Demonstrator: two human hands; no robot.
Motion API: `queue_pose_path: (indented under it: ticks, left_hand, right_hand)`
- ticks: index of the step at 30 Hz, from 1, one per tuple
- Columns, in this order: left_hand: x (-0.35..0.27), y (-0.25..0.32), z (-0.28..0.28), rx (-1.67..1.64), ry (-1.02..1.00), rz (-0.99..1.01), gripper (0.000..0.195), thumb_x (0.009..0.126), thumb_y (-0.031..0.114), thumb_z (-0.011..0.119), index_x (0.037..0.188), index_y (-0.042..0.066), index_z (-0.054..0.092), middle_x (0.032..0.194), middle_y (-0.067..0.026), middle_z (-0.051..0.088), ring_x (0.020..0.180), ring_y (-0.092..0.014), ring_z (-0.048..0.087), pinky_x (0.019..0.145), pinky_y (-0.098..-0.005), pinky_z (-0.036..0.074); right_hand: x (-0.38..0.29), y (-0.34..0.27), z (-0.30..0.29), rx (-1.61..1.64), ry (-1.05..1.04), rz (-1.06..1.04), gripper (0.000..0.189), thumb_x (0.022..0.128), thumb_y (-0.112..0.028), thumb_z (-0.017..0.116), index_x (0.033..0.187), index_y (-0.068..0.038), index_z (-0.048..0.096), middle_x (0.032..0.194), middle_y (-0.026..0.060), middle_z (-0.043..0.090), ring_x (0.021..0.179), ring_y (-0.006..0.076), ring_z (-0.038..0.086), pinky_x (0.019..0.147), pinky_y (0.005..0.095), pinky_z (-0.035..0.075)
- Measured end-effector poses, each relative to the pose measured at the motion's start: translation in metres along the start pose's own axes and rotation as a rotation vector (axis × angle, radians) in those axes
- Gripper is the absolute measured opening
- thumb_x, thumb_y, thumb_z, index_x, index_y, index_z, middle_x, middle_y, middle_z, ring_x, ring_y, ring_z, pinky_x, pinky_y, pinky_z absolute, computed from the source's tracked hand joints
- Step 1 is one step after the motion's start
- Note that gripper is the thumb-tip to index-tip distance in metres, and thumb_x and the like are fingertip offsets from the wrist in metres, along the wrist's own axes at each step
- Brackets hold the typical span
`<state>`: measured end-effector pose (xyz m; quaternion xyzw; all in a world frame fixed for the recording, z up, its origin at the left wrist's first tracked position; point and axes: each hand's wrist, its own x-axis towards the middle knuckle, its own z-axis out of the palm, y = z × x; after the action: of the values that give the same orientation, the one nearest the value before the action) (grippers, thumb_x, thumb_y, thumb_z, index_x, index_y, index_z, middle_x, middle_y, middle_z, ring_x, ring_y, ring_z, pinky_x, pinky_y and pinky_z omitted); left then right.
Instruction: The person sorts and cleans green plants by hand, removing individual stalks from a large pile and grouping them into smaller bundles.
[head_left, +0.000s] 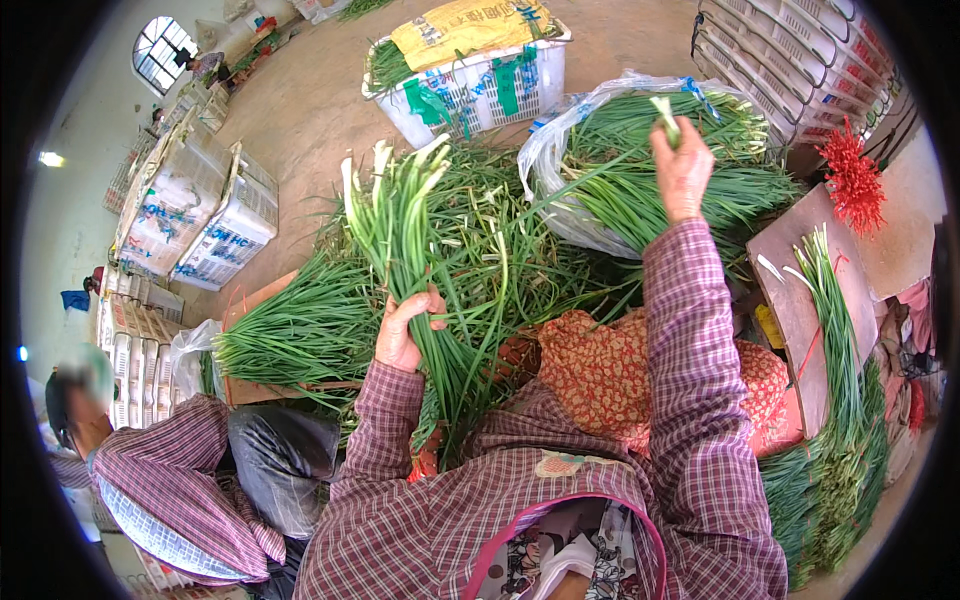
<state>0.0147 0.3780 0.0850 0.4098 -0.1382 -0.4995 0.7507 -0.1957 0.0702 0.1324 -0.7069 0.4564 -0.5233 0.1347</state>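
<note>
My left hand (409, 330) is closed around a bunch of long green stalks (397, 217), which look like garlic chives. Their white ends point up and away from me, and the leaves hang down toward my lap. Raised at the upper right, my right hand (681, 169) pinches a short piece of stalk (665, 116) with a pale end. Below that hand lies a heap of chives (622, 202) in an opened clear plastic bag (541, 169). Loose leaves and trimmings (480, 195) are piled between my hands.
More chives (300, 330) lie on a board at left, beside a seated co-worker (172, 480). At right, a board (795, 300) carries a bundle (832, 322) and red ties (855, 176). White plastic crates (469, 94) stand ahead, at left and stacked (795, 67) at upper right.
</note>
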Motion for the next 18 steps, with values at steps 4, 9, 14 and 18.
queue_pose_path:
  ticks: [4, 9, 14, 18]
  left_hand:
    - [0.000, -0.002, -0.009, -0.004, -0.066, 0.047, 0.038, 0.072, 0.017, 0.065, 0.107, 0.012, 0.052, 0.066, 0.0024, 0.041, 0.052, -0.009, 0.037, 0.050, -0.0227, 0.033]
    - [-0.001, -0.003, -0.009, -0.013, -0.080, 0.046, 0.039, 0.071, 0.019, 0.066, 0.106, 0.013, 0.052, 0.066, 0.0029, 0.039, 0.050, -0.009, 0.036, 0.049, -0.0230, 0.033]
    - [-0.004, 0.000, 0.000, -0.088, -0.107, 0.047, 0.043, 0.068, 0.011, 0.066, 0.108, 0.009, 0.050, 0.066, -0.0010, 0.041, 0.056, -0.011, 0.037, 0.046, -0.0219, 0.035]
    - [-0.007, 0.001, 0.004, 0.023, -0.110, 0.088, 0.040, 0.069, 0.018, 0.067, 0.106, 0.013, 0.052, 0.063, 0.0021, 0.038, 0.051, -0.009, 0.034, 0.048, -0.0217, 0.031]
  right_hand:
    - [0.003, 0.008, -0.023, -0.016, 0.080, -0.015, 0.023, 0.081, -0.020, 0.060, 0.098, -0.005, 0.056, 0.077, 0.0132, 0.063, 0.066, 0.0246, 0.062, 0.057, 0.0343, 0.048]
    - [-0.047, -0.011, 0.001, -0.014, -0.395, -0.009, 0.041, 0.079, -0.037, 0.060, 0.098, -0.001, 0.057, 0.078, 0.0136, 0.062, 0.068, 0.0238, 0.060, 0.067, 0.0341, 0.049]
    - [-0.108, -0.037, 0.043, 0.168, -1.171, 0.337, 0.056, 0.074, -0.055, 0.058, 0.086, -0.001, 0.061, 0.076, 0.0117, 0.059, 0.071, 0.0207, 0.058, 0.067, 0.0354, 0.048]
    - [-0.137, -0.064, 0.064, 0.524, -1.239, 0.283, 0.048, 0.073, -0.052, 0.061, 0.080, -0.005, 0.064, 0.075, 0.0064, 0.059, 0.072, 0.0176, 0.057, 0.073, 0.0341, 0.046]
